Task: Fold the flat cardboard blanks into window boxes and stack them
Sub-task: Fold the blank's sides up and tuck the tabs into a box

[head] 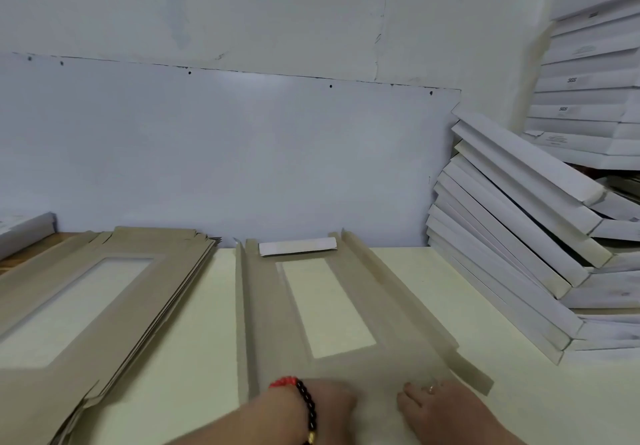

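A brown cardboard blank (270, 320) with a rectangular window lies in the middle of the table, its long side flaps partly raised and its far end flap (297, 247) folded over, white side up. My left hand (330, 410) and my right hand (440, 406) press on its near end, fingers bent over the near flap; whether they grip it is unclear. A pile of flat blanks (86, 306) lies to the left. Folded white window boxes (512, 237) lean in a stack at the right.
The cream table (194, 334) runs to a white wall panel (242, 154) behind. More white boxes (588, 98) are piled high at the far right. Another white box (24, 230) lies at the far left edge.
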Demonstrator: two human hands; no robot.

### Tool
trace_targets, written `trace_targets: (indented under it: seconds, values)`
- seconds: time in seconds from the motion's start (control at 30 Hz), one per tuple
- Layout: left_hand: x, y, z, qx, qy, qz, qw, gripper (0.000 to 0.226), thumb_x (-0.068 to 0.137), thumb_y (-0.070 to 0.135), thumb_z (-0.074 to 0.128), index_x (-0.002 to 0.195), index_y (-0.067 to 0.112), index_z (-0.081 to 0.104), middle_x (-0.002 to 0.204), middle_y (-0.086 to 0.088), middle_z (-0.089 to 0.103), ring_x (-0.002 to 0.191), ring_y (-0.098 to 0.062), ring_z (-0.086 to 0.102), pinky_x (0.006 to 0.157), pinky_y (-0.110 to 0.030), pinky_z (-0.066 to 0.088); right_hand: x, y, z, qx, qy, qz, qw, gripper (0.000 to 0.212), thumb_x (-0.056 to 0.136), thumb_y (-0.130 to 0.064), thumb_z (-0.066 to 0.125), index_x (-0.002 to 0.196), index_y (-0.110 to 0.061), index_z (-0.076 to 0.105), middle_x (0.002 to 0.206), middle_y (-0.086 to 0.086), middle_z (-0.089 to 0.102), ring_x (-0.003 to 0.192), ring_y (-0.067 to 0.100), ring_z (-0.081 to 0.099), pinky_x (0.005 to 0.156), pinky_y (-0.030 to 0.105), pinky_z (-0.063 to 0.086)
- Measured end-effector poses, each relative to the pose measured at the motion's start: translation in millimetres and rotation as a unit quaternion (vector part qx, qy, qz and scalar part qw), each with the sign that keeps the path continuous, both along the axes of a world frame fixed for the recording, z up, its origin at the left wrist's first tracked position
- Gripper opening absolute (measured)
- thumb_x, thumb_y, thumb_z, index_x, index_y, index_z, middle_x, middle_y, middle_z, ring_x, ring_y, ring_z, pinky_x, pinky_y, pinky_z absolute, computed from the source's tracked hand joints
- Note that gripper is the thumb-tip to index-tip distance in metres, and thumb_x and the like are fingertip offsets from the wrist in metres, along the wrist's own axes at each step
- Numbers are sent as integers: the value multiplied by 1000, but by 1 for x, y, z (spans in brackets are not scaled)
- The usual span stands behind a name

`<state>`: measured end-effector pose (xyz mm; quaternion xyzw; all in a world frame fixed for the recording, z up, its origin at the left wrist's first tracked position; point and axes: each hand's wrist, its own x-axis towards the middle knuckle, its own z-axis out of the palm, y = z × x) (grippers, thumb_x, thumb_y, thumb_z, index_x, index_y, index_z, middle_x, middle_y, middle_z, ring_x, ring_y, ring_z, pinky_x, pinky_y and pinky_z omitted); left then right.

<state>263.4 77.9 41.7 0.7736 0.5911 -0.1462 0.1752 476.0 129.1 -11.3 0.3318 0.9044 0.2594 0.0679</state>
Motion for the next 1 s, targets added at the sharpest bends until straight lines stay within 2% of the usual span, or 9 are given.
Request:
trace_targets:
  seconds: [0.1,0.27,0.37,0.43,0.57,0.63,0.77,0.87,1.0]
  values:
    - [8,-9,-15,41,14,24,999,41,101,17,36,137,-1,42,143,-23,42,132,-35,42,108,-44,32,-10,-5,-5,61,-1,15,998,22,48,-17,50,53,-27,69,50,-12,59,28,10,44,51,30,57]
    - [-5,-13,-24,73,25,24,997,36,101,22,35,127,-2,45,135,-26,47,124,-40,47,101,-48,37,-13,-2,11,-87,62,-33,994,28,29,-39,79,52,-29,66,49,-22,55,40,-3,50,51,9,46]
    - [-18,-10,-17,80,25,-1,996,31,100,18,32,126,7,44,129,-24,51,118,-41,51,98,-45,39,-11,-1,22,-171,132,-23,976,16,74,-30,66,89,-30,63,85,-14,63,79,6,61,70,18,44]
    - [-29,-5,-12,87,28,-8,996,28,97,15,36,124,13,44,123,-22,54,114,-39,54,94,-41,42,-7,8,27,-220,133,-25,966,15,92,-31,47,106,-32,51,93,-8,54,84,15,51,70,24,39]
    - [-50,9,-8,96,-32,49,994,19,93,30,47,108,21,53,113,-10,60,105,-30,58,80,-30,42,-10,28,48,-367,197,-93,904,9,90,-38,55,88,-37,46,82,-18,44,73,-1,43,61,11,32]
    - [-55,17,-9,98,-36,98,990,17,88,38,50,95,23,54,104,-3,61,95,-24,58,73,-27,41,-14,35,49,-397,232,-132,878,17,87,-44,60,82,-37,46,87,-15,49,77,3,49,67,18,38]
    - [-51,26,-20,148,-17,159,976,39,83,56,47,106,25,53,107,0,61,99,-22,57,76,-33,43,-27,43,36,-327,251,-215,885,34,83,-63,54,94,-32,47,94,-11,54,86,11,54,70,27,41]
    - [-36,28,-41,220,20,161,962,47,91,58,33,119,24,47,121,-3,55,116,-26,47,97,-40,34,-52,38,14,-155,220,-232,935,50,86,-67,40,118,-28,47,119,-5,55,114,19,49,97,35,37]
    - [-11,30,-63,233,-13,177,956,47,96,46,20,132,23,38,139,-4,43,133,-28,31,113,-46,17,-98,23,-15,-154,264,-197,931,56,99,-43,25,151,-23,20,160,-1,15,148,22,5,117,46,3]
